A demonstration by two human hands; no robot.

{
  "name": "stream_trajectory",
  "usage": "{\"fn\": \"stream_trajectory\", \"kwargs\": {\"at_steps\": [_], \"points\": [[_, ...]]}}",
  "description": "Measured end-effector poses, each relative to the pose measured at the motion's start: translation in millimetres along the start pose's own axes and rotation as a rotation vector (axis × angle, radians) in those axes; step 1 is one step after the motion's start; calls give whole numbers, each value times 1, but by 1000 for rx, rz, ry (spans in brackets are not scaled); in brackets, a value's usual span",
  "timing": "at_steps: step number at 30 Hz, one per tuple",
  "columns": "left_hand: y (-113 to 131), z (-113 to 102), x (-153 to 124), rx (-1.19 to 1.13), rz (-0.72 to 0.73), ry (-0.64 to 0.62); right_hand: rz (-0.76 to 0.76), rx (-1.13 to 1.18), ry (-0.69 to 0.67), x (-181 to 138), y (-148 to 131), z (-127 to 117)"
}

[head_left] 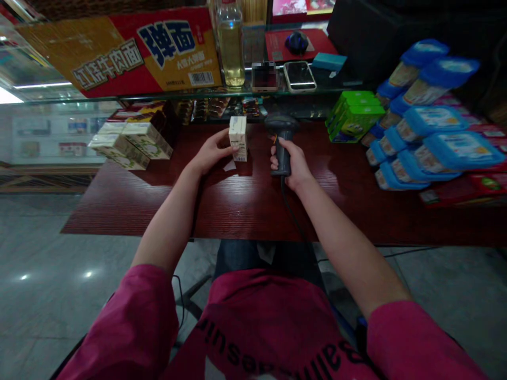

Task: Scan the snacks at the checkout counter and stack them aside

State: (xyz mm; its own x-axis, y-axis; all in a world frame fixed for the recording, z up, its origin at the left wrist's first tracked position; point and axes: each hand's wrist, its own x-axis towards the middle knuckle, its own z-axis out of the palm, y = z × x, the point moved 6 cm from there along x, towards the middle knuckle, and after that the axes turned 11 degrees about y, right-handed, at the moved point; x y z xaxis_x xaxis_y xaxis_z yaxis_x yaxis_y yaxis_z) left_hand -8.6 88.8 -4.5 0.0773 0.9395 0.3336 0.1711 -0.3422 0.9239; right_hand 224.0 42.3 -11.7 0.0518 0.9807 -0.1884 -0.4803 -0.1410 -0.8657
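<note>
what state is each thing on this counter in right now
small carton: upright, closed, held by left hand
scanner: gripped in right hand, head up
bottle: upright, nearly full
phone: lying flat, screen dark
pile of cartons: tumbled, lying on sides
green boxes: stacked, closed
blue packs: stacked in a leaning heap

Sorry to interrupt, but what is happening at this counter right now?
A person works at a dark red counter. The left hand holds a small carton upright on it, and the right hand holds a barcode scanner by its handle, head close beside the carton. More cartons lie piled to the left; blue packs are stacked to the right.
</note>
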Motion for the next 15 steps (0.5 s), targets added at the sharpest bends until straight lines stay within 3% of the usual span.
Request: {"fn": "stream_trajectory", "kwargs": {"at_steps": [3, 7, 11, 15], "points": [[-5, -12, 2, -25, -10, 250, -32, -34, -72, -6, -5, 4], [-28, -28, 8, -152, -185, 538, -14, -92, -213, -21, -7, 16], [-35, -35, 9, -220, -240, 642, 41, -184, -352, -37, -1, 30], [-31, -32, 7, -224, -223, 640, 23, -239, -365, -43, 4, 36]]}}
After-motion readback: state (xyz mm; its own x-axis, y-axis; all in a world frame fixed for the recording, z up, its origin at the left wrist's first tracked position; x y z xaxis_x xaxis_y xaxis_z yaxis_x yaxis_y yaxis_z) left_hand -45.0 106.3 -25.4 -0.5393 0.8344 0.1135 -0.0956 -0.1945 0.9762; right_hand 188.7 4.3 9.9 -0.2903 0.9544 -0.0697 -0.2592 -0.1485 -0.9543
